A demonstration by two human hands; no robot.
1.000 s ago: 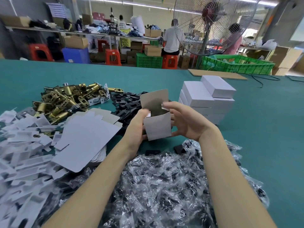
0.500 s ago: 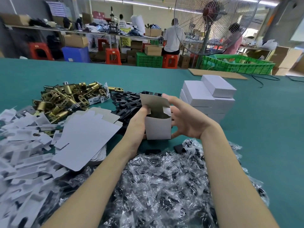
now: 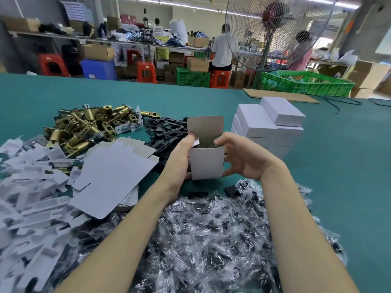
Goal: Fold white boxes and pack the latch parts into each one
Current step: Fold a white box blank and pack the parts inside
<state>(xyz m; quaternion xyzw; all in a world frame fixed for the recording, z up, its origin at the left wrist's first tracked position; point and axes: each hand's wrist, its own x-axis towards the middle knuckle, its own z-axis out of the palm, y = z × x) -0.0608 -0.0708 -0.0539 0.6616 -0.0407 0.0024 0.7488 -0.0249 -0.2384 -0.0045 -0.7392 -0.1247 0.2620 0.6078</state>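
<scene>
While both hands, the left hand (image 3: pixel 179 159) and right hand (image 3: pixel 243 157), grasp a half-formed white box (image 3: pixel 206 163) upright over the green table (image 3: pixel 338 166), its top flap (image 3: pixel 206 129) stands open and nothing appears packed inside yet. Closed boxes (image 3: pixel 270 123) stacked just beyond suggest several are finished. Flat blanks (image 3: pixel 110 180), brass latches (image 3: pixel 88 123), black plates (image 3: pixel 167 132) and bagged parts (image 3: pixel 211 240) await, so plenty seemingly remains. No writing is legible.
</scene>
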